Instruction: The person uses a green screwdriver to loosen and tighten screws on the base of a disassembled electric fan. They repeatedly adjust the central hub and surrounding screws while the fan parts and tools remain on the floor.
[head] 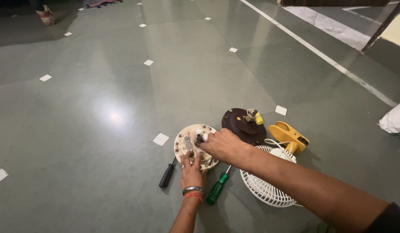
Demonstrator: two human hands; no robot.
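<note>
A round cream-coloured motor plate (182, 140) lies on the green floor. My left hand (191, 170) rests on its near edge, fingers pressing the plate. My right hand (223, 146) reaches over the plate's right side and pinches a small dark part (199, 138) at the centre. A metal bangle and a red thread sit on my left wrist.
A dark brown round cover (241, 125) with a small yellow piece (257, 117) lies just beyond. Right of it are a yellow clamp (288, 134) and a white fan grille (264, 187). A black-handled screwdriver (167, 174) and a green-handled screwdriver (217, 189) lie near my left wrist. A white sack (394, 120) sits at the far right.
</note>
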